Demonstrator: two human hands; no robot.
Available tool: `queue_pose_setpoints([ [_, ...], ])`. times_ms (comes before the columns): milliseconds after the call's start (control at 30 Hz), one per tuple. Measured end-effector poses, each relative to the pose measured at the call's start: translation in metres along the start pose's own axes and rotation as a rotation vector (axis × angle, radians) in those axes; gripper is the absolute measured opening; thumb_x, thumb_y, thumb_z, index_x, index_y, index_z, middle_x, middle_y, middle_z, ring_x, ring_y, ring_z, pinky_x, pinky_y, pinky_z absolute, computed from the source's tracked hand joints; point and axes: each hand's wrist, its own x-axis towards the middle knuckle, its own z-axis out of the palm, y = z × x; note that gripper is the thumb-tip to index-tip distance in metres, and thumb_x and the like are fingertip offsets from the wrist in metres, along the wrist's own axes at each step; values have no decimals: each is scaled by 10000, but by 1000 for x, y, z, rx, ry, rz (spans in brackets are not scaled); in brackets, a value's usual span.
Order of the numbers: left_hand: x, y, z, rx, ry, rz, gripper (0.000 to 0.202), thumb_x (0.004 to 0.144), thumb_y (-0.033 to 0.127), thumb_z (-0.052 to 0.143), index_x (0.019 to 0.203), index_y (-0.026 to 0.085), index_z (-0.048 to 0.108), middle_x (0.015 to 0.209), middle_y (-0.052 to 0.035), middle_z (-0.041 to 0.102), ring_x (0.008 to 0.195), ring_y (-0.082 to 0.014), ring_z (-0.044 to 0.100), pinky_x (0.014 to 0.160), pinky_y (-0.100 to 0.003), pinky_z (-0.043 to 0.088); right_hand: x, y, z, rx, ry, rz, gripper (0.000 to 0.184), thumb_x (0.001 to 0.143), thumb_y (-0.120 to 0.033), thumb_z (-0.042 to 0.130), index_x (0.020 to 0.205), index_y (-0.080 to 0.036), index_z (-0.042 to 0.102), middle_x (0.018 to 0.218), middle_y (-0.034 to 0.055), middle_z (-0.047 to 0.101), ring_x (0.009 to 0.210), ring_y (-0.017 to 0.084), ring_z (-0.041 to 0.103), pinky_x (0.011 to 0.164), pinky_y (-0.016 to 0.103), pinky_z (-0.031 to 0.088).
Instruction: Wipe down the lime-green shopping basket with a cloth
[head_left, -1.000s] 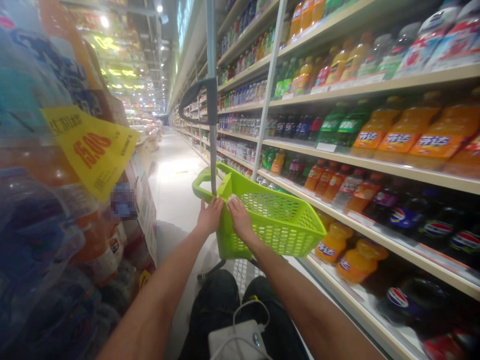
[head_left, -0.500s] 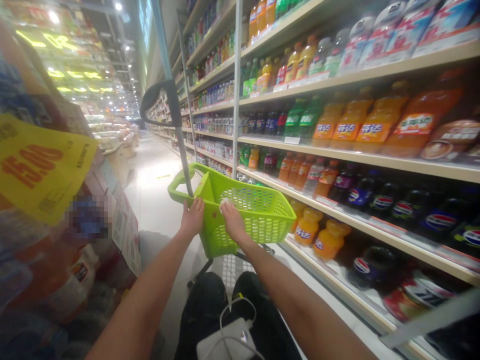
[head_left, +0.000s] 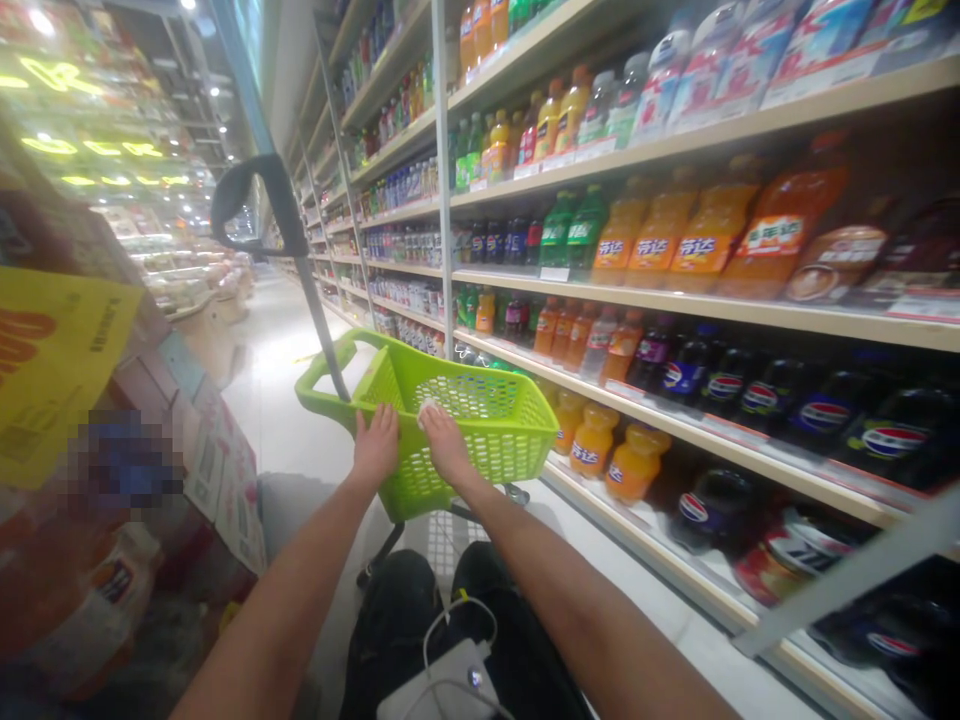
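A bright green plastic shopping cart basket (head_left: 495, 437) with a perforated wall stands on a wheeled frame before my knees. My left hand (head_left: 376, 440) grips its near rim, fingers close together over the edge. To the right along that rim, my right hand (head_left: 448, 447) is closed on a crumpled white tissue (head_left: 428, 407), pressed against the edge; its fingertips are partly hidden. A grey pole with a dark looped handle (head_left: 283, 205) rises from the cart's left end.
Shelves of bottled drinks run along the right, with orange soda bottles (head_left: 637, 462) on the lowest level. At left, stacked goods carry a yellow price sign (head_left: 64, 370). A white power bank (head_left: 442, 685) with a cable lies on my lap. The tiled aisle (head_left: 281, 350) stretches ahead.
The view has turned slightly right, so the cart, the shelves and the price sign sit further left. Both hands keep nearly the same places on the basket rim.
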Motion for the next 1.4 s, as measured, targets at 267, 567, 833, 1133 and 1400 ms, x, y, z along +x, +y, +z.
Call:
queue_pose_setpoints([
  [267,6,18,4,3,-6,-3,596,761,108,325,1354,57,307,1458,-153,238,1351,-267,172,1073,-556,79,-18,37,-15,-96,30,104,449,840,-45,327,1257,-117,478,1353,124,435,1317,227,260,1046,423,276],
  [567,8,37,10,-17,-17,65,584,762,109,325,1345,98,333,1430,-126,320,1336,-240,224,1078,-549,46,-24,53,-20,-105,14,95,473,825,-24,321,1261,-124,476,1345,119,446,1312,219,269,1033,413,288],
  [833,13,69,11,-81,-73,168,610,755,122,332,1363,111,296,1476,-95,214,1358,-225,158,1077,-543,93,-34,67,-30,-125,-1,69,457,826,-44,353,1260,-117,476,1356,125,430,1320,202,247,1058,399,256],
  [1133,15,80,15,-73,-70,108,626,740,102,314,1363,60,281,1462,-134,240,1358,-258,148,1072,-560,80,-50,113,-41,-108,42,206,472,825,-42,329,1261,-151,474,1376,101,410,1325,199,235,1044,422,262],
  [1400,12,91,17,-99,-93,137,635,740,113,351,1370,93,271,1483,-117,180,1366,-255,116,1070,-563,91,-65,145,-49,-207,128,363,445,831,-74,310,1233,-134,492,1351,107,439,1301,199,283,1057,426,234],
])
